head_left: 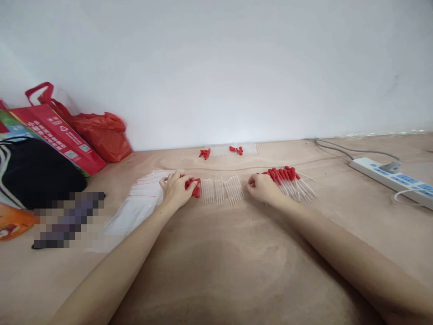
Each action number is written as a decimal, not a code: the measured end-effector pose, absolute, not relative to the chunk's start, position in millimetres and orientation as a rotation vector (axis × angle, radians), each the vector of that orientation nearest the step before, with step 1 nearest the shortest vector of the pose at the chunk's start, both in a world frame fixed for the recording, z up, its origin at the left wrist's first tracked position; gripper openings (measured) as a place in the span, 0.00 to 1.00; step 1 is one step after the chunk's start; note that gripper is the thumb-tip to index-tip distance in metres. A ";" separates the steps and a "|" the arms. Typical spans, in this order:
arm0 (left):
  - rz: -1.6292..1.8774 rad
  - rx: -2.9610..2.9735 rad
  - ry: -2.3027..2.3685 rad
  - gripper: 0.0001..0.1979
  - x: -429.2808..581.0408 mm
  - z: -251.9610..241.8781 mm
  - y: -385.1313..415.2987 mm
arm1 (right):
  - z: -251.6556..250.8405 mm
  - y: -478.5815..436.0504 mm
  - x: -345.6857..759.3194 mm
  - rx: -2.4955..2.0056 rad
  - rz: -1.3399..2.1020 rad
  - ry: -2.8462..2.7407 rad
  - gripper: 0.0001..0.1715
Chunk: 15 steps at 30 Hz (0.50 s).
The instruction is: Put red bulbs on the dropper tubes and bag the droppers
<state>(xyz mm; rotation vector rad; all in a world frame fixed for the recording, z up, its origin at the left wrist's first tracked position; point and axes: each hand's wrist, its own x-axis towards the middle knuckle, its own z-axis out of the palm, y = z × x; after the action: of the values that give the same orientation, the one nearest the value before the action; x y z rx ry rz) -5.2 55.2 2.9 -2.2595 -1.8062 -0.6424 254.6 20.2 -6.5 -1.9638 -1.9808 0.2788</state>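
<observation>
My left hand [176, 188] reaches over a small heap of red rubber bulbs [197, 192], its fingers bent and apart and touching them. Beside that heap, thin whitish dropper tubes [221, 190] lie side by side in a loose fan. To their right, my right hand [263, 187] is closed in a pinch at the table; what is between its fingertips is hidden. Just beyond its wrist rests a pile of thin tubes with red bulbs [282, 174] on their far ends, partly covered by my hand and forearm.
Clear zip bags [137, 203] lie under and left of my left hand. Near the wall sits a clear bag [219, 150] with tubes and red bulbs on it. A power strip [395, 178] is at right; a red bag [104, 135] and black pouch [43, 174] stand left.
</observation>
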 end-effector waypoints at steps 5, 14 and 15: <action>-0.671 -2.244 -1.811 0.12 -7.2 5.9 59.3 | -5.3 39.7 235.5 -2.057 0.369 -1.981 0.14; -0.480 -2.342 -1.890 0.13 -21.7 2.5 71.9 | -9.4 52.4 228.1 -2.113 0.426 -1.978 0.14; -0.480 -2.355 -1.875 0.12 -21.8 3.1 71.5 | -9.0 52.0 227.7 -2.109 0.430 -1.978 0.14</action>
<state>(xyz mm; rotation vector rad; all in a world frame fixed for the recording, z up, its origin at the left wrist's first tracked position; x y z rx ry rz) -21.8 71.5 3.1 -2.3550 -1.8752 -0.4798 227.7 52.0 -9.0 -2.1092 -1.9781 0.4299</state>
